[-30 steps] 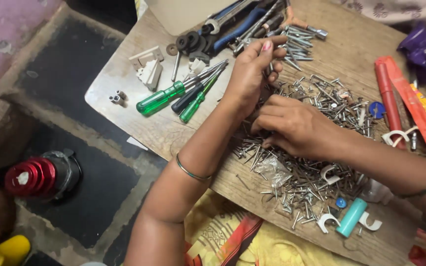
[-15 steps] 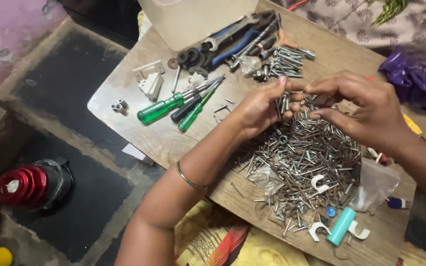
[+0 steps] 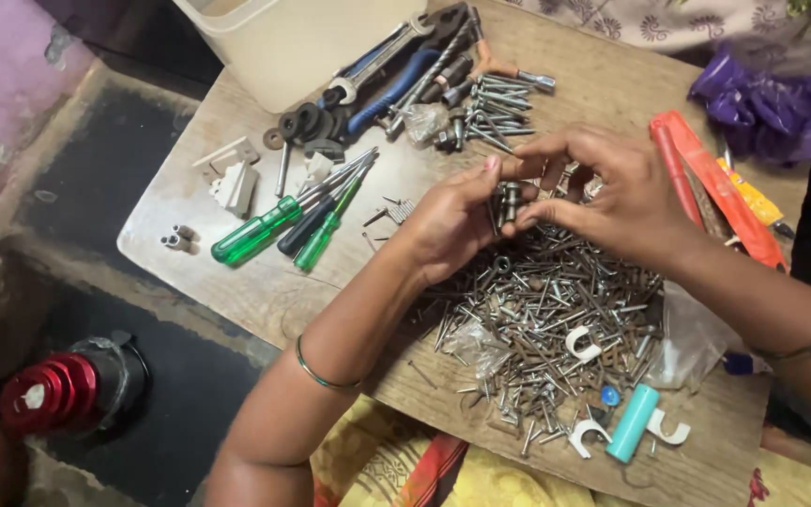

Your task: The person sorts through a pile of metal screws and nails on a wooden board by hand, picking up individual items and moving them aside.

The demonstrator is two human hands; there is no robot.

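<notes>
Both hands' fingers (image 3: 518, 221) pinch small bolts (image 3: 507, 200) above the nail pile (image 3: 556, 310), mid-board

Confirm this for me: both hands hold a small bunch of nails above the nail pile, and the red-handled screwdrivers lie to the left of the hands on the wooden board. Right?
Not quite. The screwdrivers have green handles, not red, as the head view shows. The rest holds: the left hand and right hand hold a small bunch of nails above the nail pile, and the screwdrivers lie to the left of the hands on the wooden board.

Worn wooden surface (image 3: 237, 291) sat over dark concrete floor (image 3: 96, 188); peeling pink wall (image 3: 2, 84) at left, w/ even daylight.
</notes>
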